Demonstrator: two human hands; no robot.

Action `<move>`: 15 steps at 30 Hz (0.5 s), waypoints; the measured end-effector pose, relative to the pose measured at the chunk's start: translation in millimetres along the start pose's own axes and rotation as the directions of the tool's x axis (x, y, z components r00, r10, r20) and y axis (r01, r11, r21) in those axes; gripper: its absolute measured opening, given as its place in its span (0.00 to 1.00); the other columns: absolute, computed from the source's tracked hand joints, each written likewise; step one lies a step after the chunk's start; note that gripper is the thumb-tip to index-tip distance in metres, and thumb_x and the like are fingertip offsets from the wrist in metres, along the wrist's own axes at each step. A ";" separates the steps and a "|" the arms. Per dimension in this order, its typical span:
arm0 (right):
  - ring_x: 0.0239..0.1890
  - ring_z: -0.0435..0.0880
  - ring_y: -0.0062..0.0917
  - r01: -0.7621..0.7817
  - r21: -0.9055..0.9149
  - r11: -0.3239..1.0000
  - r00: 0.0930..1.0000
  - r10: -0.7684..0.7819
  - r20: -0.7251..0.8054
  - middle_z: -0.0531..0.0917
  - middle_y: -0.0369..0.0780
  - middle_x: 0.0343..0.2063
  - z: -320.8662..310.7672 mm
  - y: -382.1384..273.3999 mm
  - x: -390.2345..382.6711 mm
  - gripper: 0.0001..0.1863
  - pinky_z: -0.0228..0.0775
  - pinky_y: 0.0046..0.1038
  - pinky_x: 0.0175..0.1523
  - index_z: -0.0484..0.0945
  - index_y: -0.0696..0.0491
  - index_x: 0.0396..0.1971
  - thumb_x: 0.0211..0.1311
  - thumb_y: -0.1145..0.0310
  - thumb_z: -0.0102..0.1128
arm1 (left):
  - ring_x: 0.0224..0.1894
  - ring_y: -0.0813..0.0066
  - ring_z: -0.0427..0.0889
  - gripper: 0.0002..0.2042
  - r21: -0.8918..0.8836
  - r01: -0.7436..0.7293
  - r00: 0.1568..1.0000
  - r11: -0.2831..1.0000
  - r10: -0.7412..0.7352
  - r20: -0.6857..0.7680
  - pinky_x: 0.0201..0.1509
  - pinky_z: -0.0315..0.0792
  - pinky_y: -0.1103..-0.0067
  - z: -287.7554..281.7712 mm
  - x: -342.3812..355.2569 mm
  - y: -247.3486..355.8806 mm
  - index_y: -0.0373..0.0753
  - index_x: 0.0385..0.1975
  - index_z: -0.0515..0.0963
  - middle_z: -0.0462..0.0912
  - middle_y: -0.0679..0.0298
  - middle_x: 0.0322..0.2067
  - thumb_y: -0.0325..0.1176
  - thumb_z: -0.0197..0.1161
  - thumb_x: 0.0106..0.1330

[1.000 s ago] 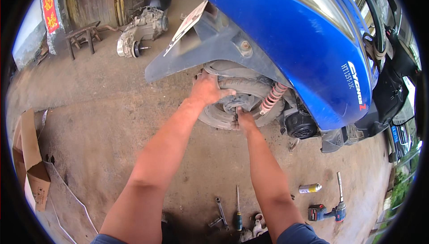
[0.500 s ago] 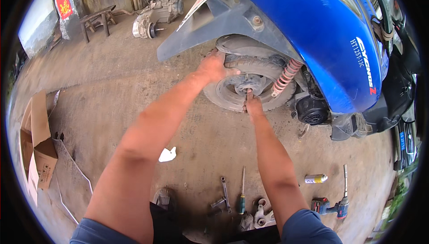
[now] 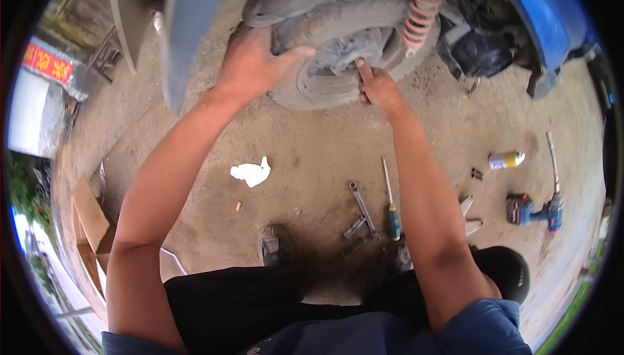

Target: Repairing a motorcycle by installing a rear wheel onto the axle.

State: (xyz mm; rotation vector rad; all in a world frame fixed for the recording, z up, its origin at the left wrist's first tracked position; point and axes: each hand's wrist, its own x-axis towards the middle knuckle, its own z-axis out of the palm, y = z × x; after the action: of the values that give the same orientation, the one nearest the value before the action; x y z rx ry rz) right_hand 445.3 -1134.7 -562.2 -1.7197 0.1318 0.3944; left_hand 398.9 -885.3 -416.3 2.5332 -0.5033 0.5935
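Observation:
The scooter's dusty rear wheel (image 3: 305, 100) stands in front of me under its mudguard (image 3: 279, 0). My left hand (image 3: 257, 62) grips the tyre on its left side, with the thumb laid over the sidewall toward the rim and the fingers hidden behind the tread. At the wheel's hub (image 3: 348, 52), my right hand (image 3: 379, 88) is closed, its fingers curled and its thumb tip against the middle of the hub. Whatever the right fingers hold, if anything, is hidden. A red coil spring shock absorber (image 3: 426, 10) stands just right of the wheel.
On the ground lie a wrench (image 3: 364, 209), a screwdriver (image 3: 394, 220), a cordless impact wrench (image 3: 541, 213) with a long socket bar, and a spray can (image 3: 506, 160). A crumpled white paper (image 3: 253, 173) is left of them. Farther left stands a cardboard box (image 3: 93, 215); blue scooter bodywork (image 3: 552, 17) overhangs at right.
My view has tipped downward and closer, so the wheel sits higher in the picture and the tools show more fully. Both hands remain at the wheel, the left on the tyre and the right at the hub.

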 end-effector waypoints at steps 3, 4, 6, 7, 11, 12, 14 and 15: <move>0.22 0.77 0.23 -0.056 0.102 0.993 0.998 0.055 0.011 0.77 0.36 0.25 -1.8 -14.6 -16.4 0.29 0.75 0.29 0.30 0.78 0.58 0.38 0.76 0.42 0.53 | 0.64 0.48 0.76 0.41 -0.076 0.009 1.000 0.997 -0.009 0.001 0.72 0.66 0.64 -6.1 -15.9 -5.0 0.33 0.66 0.68 0.77 0.46 0.61 0.45 0.80 0.56; 0.23 0.80 0.24 -0.092 0.150 0.984 0.996 0.088 0.032 0.80 0.38 0.27 -10.1 -10.8 -19.1 0.29 0.78 0.30 0.33 0.80 0.60 0.41 0.76 0.43 0.54 | 0.64 0.48 0.76 0.41 -0.083 -0.004 0.999 0.997 0.007 0.037 0.72 0.66 0.64 0.8 -17.1 -4.9 0.33 0.66 0.68 0.77 0.46 0.61 0.45 0.80 0.56; 0.35 0.83 0.34 -0.045 0.165 0.985 0.956 0.090 -0.280 0.83 0.45 0.36 -38.9 34.6 5.1 0.31 0.78 0.37 0.45 0.79 0.63 0.45 0.75 0.43 0.54 | 0.64 0.52 0.75 0.46 -0.082 -0.040 0.994 0.996 0.032 -0.103 0.71 0.66 0.66 21.2 -19.3 -9.6 0.30 0.69 0.63 0.76 0.46 0.62 0.45 0.81 0.55; 0.47 0.87 0.43 0.004 0.137 0.991 0.840 0.071 -0.539 0.86 0.53 0.45 -43.7 44.5 6.4 0.34 0.78 0.44 0.58 0.79 0.67 0.49 0.74 0.43 0.55 | 0.64 0.52 0.75 0.46 -0.081 -0.043 0.995 0.996 0.035 -0.089 0.71 0.66 0.66 26.4 -25.6 -17.6 0.30 0.69 0.63 0.76 0.46 0.62 0.45 0.81 0.55; 0.58 0.82 0.39 0.125 0.195 0.973 0.745 0.038 -0.666 0.81 0.52 0.56 -39.8 40.8 8.9 0.38 0.73 0.39 0.64 0.74 0.65 0.61 0.69 0.44 0.65 | 0.71 0.55 0.67 0.53 -0.232 0.157 0.985 0.960 -0.170 -0.035 0.76 0.60 0.67 44.7 -68.5 -47.3 0.25 0.72 0.56 0.67 0.44 0.69 0.48 0.82 0.55; 0.64 0.77 0.42 0.190 0.132 0.973 0.690 -0.037 -0.723 0.77 0.54 0.61 -49.5 42.7 20.4 0.42 0.67 0.41 0.68 0.70 0.65 0.65 0.66 0.43 0.68 | 0.73 0.56 0.64 0.54 -0.358 0.310 0.947 0.881 -0.320 0.033 0.78 0.57 0.67 60.7 -78.3 -48.6 0.24 0.73 0.54 0.64 0.43 0.71 0.50 0.81 0.56; 0.69 0.71 0.44 0.262 0.078 0.962 0.641 -0.113 -0.759 0.73 0.56 0.65 -48.6 38.9 27.8 0.47 0.61 0.42 0.73 0.67 0.65 0.68 0.64 0.43 0.70 | 0.74 0.55 0.63 0.54 -0.464 0.493 0.839 0.736 -0.543 0.031 0.76 0.59 0.66 92.0 -105.5 -48.3 0.26 0.75 0.51 0.61 0.45 0.72 0.53 0.78 0.59; 0.73 0.66 0.46 0.284 0.297 0.912 0.720 0.001 -0.694 0.66 0.57 0.70 -44.8 30.3 22.5 0.54 0.58 0.42 0.75 0.60 0.66 0.71 0.60 0.42 0.74 | 0.74 0.54 0.63 0.55 -0.567 0.618 0.688 0.545 -0.724 0.054 0.75 0.61 0.65 101.6 -111.9 -48.6 0.28 0.76 0.48 0.58 0.46 0.74 0.57 0.75 0.62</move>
State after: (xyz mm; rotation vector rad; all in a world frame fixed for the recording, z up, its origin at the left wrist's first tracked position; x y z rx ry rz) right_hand 465.4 -1181.1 -591.8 -1.3864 0.5735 -0.3974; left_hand 358.7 -873.3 -569.4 1.8533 0.3650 0.3064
